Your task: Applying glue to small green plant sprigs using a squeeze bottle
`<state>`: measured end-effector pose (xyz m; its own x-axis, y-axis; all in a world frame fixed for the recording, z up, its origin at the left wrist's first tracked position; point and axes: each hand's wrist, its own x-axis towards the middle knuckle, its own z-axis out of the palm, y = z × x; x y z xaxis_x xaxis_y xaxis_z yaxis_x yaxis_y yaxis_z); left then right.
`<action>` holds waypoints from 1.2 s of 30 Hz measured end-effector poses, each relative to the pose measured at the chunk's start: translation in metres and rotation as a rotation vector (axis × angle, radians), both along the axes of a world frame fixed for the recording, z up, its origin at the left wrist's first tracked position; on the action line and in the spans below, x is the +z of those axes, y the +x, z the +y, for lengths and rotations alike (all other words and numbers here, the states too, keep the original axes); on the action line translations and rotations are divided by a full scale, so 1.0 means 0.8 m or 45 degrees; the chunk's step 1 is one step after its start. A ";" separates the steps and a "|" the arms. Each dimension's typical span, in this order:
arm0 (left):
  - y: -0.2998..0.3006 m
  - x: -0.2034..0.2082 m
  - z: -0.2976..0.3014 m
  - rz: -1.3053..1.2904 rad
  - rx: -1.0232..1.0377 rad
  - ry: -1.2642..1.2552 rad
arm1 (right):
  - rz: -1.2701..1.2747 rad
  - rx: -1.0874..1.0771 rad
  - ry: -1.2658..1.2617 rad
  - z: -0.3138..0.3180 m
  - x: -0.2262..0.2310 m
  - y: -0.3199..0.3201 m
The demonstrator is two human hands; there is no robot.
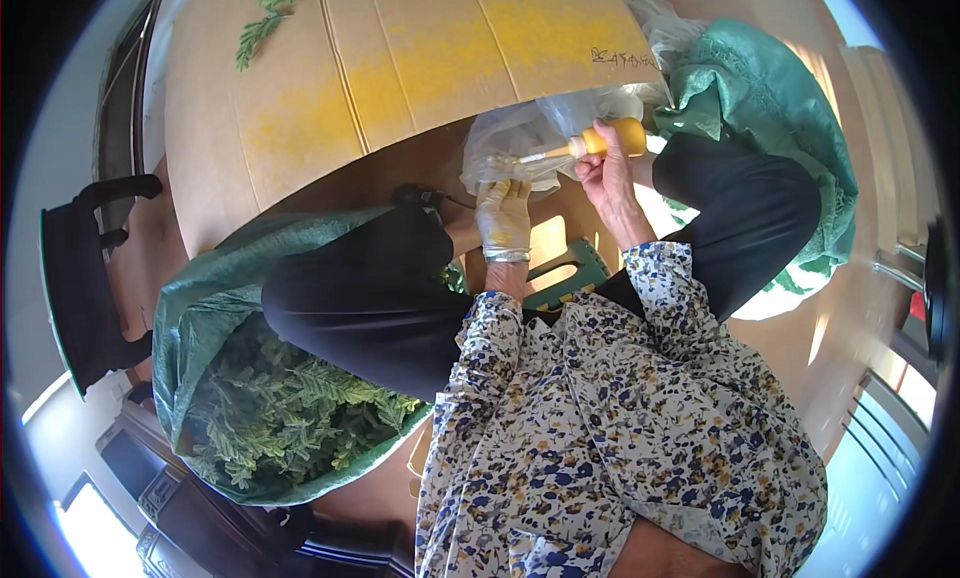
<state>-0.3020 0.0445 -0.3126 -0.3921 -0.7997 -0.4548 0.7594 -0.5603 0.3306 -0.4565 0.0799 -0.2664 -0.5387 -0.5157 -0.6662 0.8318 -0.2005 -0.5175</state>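
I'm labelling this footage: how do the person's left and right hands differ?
The left hand wears a pale, yellow-stained glove; the right hand is bare. The right hand grips a rounded yellow bottle, while the left hand is near its tapered nozzle's tip. Both emerge from floral-print fabric sleeves.

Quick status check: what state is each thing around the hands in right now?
Left hand: gloved, glove smeared yellow, fingertips near the nozzle; grip unclear
Right hand: bare, closed around the bottle
Yellow bottle: tipped sideways, nozzle toward the left hand
Cardboard: creased, stained yellow
Left green sack: open, holding green sprigs
Clear plastic: crumpled
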 end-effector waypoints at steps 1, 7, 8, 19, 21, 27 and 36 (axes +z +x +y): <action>0.000 0.000 0.000 0.001 0.000 0.002 | -0.022 -0.008 0.009 0.000 -0.002 -0.001; 0.001 -0.003 -0.005 0.103 -0.049 0.008 | -0.073 -0.017 0.003 0.005 -0.010 -0.003; -0.001 -0.001 -0.006 -0.002 -0.065 -0.006 | -0.074 -0.021 0.002 0.006 -0.011 -0.004; -0.009 -0.006 -0.014 -0.337 0.135 0.090 | -0.174 -0.033 0.046 0.010 -0.012 0.007; -0.011 -0.003 -0.014 -0.391 0.156 0.108 | -0.191 -0.034 0.038 0.012 -0.010 0.007; -0.009 0.000 -0.015 -0.434 0.159 0.155 | -0.181 -0.056 0.034 0.023 -0.015 0.008; 0.015 -0.012 -0.034 -0.342 0.136 0.180 | -0.098 -0.055 -0.292 0.034 0.015 -0.007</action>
